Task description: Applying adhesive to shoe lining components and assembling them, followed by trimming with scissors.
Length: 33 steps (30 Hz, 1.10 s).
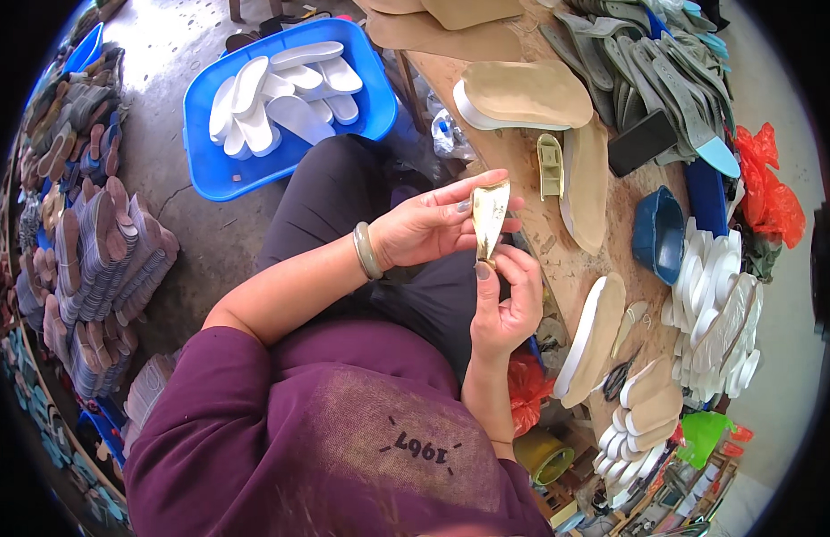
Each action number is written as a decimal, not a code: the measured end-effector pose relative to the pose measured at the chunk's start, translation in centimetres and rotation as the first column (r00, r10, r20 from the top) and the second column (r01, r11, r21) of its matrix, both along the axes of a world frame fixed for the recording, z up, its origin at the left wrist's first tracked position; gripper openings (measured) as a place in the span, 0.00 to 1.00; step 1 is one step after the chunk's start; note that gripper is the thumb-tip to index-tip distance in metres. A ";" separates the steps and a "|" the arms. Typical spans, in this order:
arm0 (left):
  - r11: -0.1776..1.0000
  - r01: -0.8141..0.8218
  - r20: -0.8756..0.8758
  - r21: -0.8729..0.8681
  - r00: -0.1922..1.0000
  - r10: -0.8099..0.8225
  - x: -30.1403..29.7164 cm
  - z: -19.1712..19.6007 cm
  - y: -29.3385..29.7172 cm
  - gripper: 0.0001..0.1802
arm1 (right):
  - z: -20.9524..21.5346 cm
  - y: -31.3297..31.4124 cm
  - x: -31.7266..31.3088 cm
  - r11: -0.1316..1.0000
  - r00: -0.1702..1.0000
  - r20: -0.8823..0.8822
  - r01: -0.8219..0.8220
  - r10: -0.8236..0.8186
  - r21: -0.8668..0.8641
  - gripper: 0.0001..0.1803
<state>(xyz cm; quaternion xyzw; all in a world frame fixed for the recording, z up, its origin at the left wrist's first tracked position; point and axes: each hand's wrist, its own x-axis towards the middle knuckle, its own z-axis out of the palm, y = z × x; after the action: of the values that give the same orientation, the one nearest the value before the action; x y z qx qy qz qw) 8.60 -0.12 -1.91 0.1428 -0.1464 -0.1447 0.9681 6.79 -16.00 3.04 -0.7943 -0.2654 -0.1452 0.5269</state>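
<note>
In front of my lap, both hands hold a small cream-coloured tapered piece (489, 215) with brownish stains, wide at the top and narrow below. I cannot make out its kind. My left hand (424, 224), with a bangle on its wrist, pinches the wide end between thumb and fingers. Thumb and fingers of my right hand (509, 300) close on the narrow lower tip. Nearest to the hands on the wooden table (513, 219) are a pale yellow-green plastic holder (550, 167) and a tan-topped sole (587, 192).
A blue tub (200, 166) of white soles stands beyond my knees. Stacked tan-topped soles (527, 89), a black phone (643, 143), a dark blue container (658, 237) and grey straps (665, 76) lie on the table. Piles of footwear (102, 259) line the left side.
</note>
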 end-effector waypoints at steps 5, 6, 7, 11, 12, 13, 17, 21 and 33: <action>0.997 0.051 -0.012 -0.053 0.999 -0.051 0.3 0.1 -1.1 0.37 | -0.5 -0.7 0.1 0.991 0.995 0.094 0.049 -0.038 -0.123 0.08; 0.997 0.054 -0.014 -0.060 0.998 -0.055 0.4 0.0 -1.2 0.37 | -0.5 -0.9 0.2 0.991 0.996 0.076 0.050 -0.041 -0.123 0.08; 0.997 0.054 -0.023 -0.060 0.998 -0.055 0.5 -0.1 -1.3 0.35 | -0.6 -1.1 0.3 0.990 0.996 0.074 0.053 -0.043 -0.130 0.08; 0.990 0.100 -0.029 -0.102 0.994 -0.103 1.2 -0.6 -1.2 0.32 | -0.6 -1.9 0.5 0.989 0.995 -0.003 0.101 -0.102 -0.109 0.06; 0.989 0.101 -0.031 -0.106 0.994 -0.104 1.2 -0.7 -1.2 0.32 | -0.6 -2.1 0.5 0.989 0.992 -0.040 0.111 -0.116 -0.102 0.05; 0.990 0.104 -0.044 -0.093 0.993 -0.108 1.2 -0.7 -1.3 0.32 | -0.7 -2.2 0.6 0.989 0.993 -0.046 0.106 -0.111 -0.103 0.06; 0.998 0.038 -0.101 -0.046 0.994 -0.043 0.9 -0.3 -1.3 0.38 | -1.2 -2.0 1.0 0.994 0.996 -0.005 0.086 -0.087 -0.068 0.09; 1.000 0.005 -0.190 0.029 0.982 0.001 0.8 -0.7 -1.1 0.30 | -1.3 -2.1 1.3 0.999 0.997 -0.079 0.002 0.002 0.049 0.15; 0.923 -0.118 -0.308 0.365 0.921 0.240 -0.4 0.8 -2.3 0.17 | -1.8 -2.0 1.5 0.994 0.987 -0.149 0.075 -0.062 0.084 0.11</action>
<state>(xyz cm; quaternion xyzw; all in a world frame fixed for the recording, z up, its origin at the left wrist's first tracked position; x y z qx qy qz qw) 8.18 -2.44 -1.11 0.2928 0.0676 -0.1001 0.9485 8.31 -18.01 1.28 -0.7871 -0.1919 -0.1165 0.5745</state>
